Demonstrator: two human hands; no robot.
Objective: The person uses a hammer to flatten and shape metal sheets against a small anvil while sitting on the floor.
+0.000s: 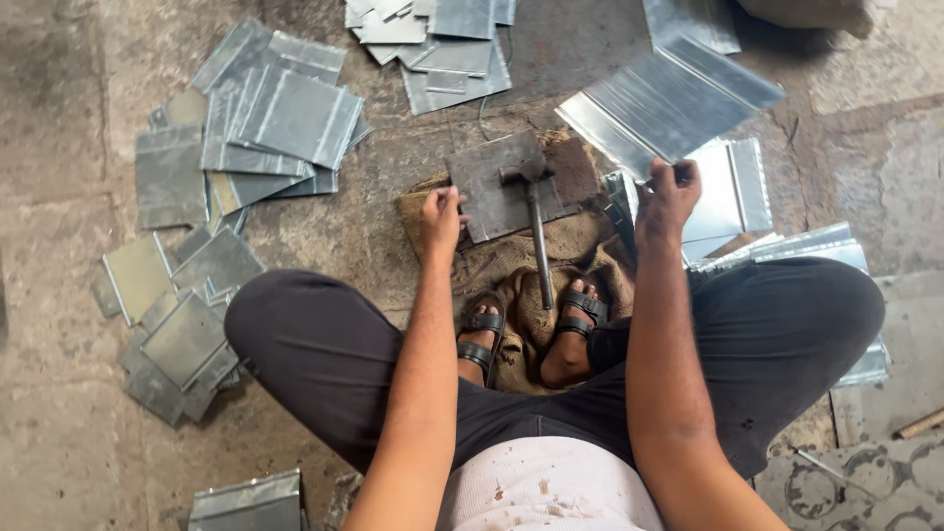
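The concrete floor (pixel 59 413) carries everything here, and the sheet-metal pieces are sorted across it in loose heaps within arm's reach of the squatting person. A fanned stack of folded sheets (pixel 270 123) lies toward the floor's far left, a flatter scatter of small plates (pixel 172 324) sits just beside the left knee, and another heap (pixel 433 44) lies at the far edge — probably separate batches kept apart by stage.

On the right, shiny sheets (pixel 733 192) pile up beside the right knee, and the right hand (pixel 667 202) pinches the near edge of one large ribbed sheet (pixel 674 98), fingers closed on it and tilting it up off the pile — a grip at the edge lets the sheet swing freely.

Between the feet lies a burlap sack (pixel 521 261), seemingly as padding under the dark steel block (pixel 506 182) that rests on it. The left hand (pixel 442 216) rests its loosely curled fingertips on the block's near-left corner, holding nothing, perhaps steadying it.

A hammer (pixel 536 231) lies across the block, its head on the metal and its handle pointing back toward the sandalled feet (pixel 575 320) — easy to pick up.
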